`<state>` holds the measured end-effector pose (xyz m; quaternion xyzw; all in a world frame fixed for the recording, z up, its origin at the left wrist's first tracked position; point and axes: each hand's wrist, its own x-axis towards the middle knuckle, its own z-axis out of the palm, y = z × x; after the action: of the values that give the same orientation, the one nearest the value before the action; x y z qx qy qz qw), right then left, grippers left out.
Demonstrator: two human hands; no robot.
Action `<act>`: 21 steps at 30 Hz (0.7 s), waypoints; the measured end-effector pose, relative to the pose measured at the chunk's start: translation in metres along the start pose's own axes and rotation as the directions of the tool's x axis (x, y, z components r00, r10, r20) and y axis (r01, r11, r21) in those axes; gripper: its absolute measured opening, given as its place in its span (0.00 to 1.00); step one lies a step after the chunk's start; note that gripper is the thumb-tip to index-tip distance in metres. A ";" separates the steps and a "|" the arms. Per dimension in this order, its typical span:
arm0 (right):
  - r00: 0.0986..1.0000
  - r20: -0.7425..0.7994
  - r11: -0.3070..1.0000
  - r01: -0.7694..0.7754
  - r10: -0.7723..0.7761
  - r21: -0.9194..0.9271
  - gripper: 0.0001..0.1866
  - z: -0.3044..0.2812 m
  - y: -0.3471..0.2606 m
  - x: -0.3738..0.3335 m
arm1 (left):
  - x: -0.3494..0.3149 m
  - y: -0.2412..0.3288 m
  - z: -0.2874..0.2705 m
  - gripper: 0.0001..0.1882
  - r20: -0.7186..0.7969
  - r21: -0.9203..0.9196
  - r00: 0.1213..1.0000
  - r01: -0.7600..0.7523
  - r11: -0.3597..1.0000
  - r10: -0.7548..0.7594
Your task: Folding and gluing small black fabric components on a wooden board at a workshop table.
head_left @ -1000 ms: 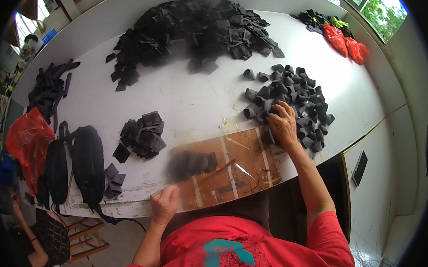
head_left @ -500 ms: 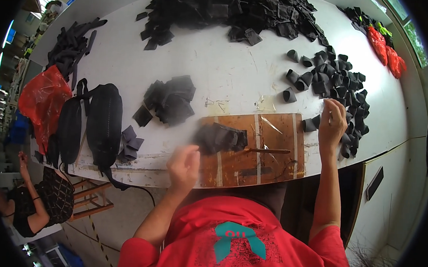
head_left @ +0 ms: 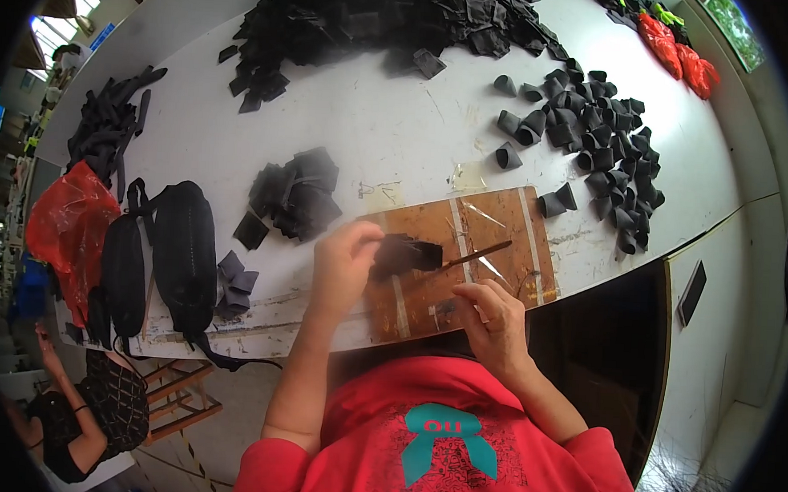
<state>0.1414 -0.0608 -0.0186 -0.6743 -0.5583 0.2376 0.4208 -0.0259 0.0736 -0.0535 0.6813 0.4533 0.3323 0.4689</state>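
Note:
On the table's front part lies a brown board (head_left: pixel 524 222) with pale strips across it. A stack of black flat pieces (head_left: pixel 416 258) rests on the board's left half. My left hand (head_left: pixel 344 266) is at the left edge of this stack, fingers drawn together; whatever is between them is hidden. A thin brown stick (head_left: pixel 483 253) lies slantwise on the board, one end by the stack. My right hand (head_left: pixel 494 327) hovers over the board's front edge, fingers bent but apart, with nothing visible in them. Right of the board sits a curled black piece (head_left: pixel 557 200).
Many curled black pieces (head_left: pixel 599 154) spread over the right. A large heap of flat black pieces (head_left: pixel 361 22) covers the back; a smaller pile (head_left: pixel 294 196) lies left of the board. Black pouches (head_left: pixel 185 244) and a red plastic bag (head_left: pixel 73 220) stand left. Another person (head_left: pixel 91 408) sits lower left.
My right hand has come from the curled pieces on the right to the board's front edge. My left hand has moved up to the stack. The stick now lies more slanted. The view has shifted.

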 end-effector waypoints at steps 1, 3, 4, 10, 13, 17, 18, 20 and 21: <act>0.997 0.063 0.999 0.035 -0.033 -0.031 0.06 0.004 -0.007 0.005 | -0.002 0.011 -0.005 0.05 -0.009 -0.080 1.000 0.020 0.997 -0.021; 0.998 0.063 0.996 0.028 -0.023 -0.081 0.09 0.018 -0.016 0.011 | -0.003 0.012 -0.014 0.05 0.024 0.044 0.989 -0.148 0.988 0.147; 0.999 0.033 0.989 0.034 -0.029 -0.146 0.11 0.024 -0.021 0.015 | -0.004 0.013 -0.018 0.05 0.017 0.045 0.989 -0.147 0.988 0.147; 0.994 0.054 0.985 0.102 -0.095 -0.136 0.09 0.053 -0.013 0.031 | -0.021 0.022 -0.014 0.05 0.080 -0.347 0.996 0.004 0.938 0.026; 0.981 -0.083 0.954 0.147 -0.174 -0.262 0.08 0.061 -0.012 0.031 | -0.029 0.022 -0.001 0.09 -0.232 -0.252 0.971 0.003 0.968 -0.063; 0.963 -0.107 0.915 0.197 -0.248 -0.351 0.08 0.064 -0.009 0.032 | -0.036 0.030 0.001 0.06 -0.052 -0.537 0.945 0.247 0.807 -0.324; 0.963 -0.093 0.900 0.199 -0.252 -0.388 0.08 0.065 -0.009 0.030 | -0.037 0.028 0.003 0.05 0.011 -0.537 0.945 0.280 0.796 -0.326; 0.964 -0.071 0.883 0.205 -0.257 -0.423 0.08 0.065 -0.009 0.029 | -0.036 0.025 0.003 0.05 0.057 -0.551 0.943 0.305 0.777 -0.329; 0.955 -0.063 0.864 0.233 -0.290 -0.446 0.09 0.065 -0.009 0.029 | -0.034 0.024 0.003 0.05 0.108 -0.562 0.938 0.330 0.759 -0.328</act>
<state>0.0928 -0.0135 -0.0414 -0.6826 -0.6553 0.0044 0.3235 -0.0290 0.0373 -0.0332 0.4192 0.4445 0.3643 0.7028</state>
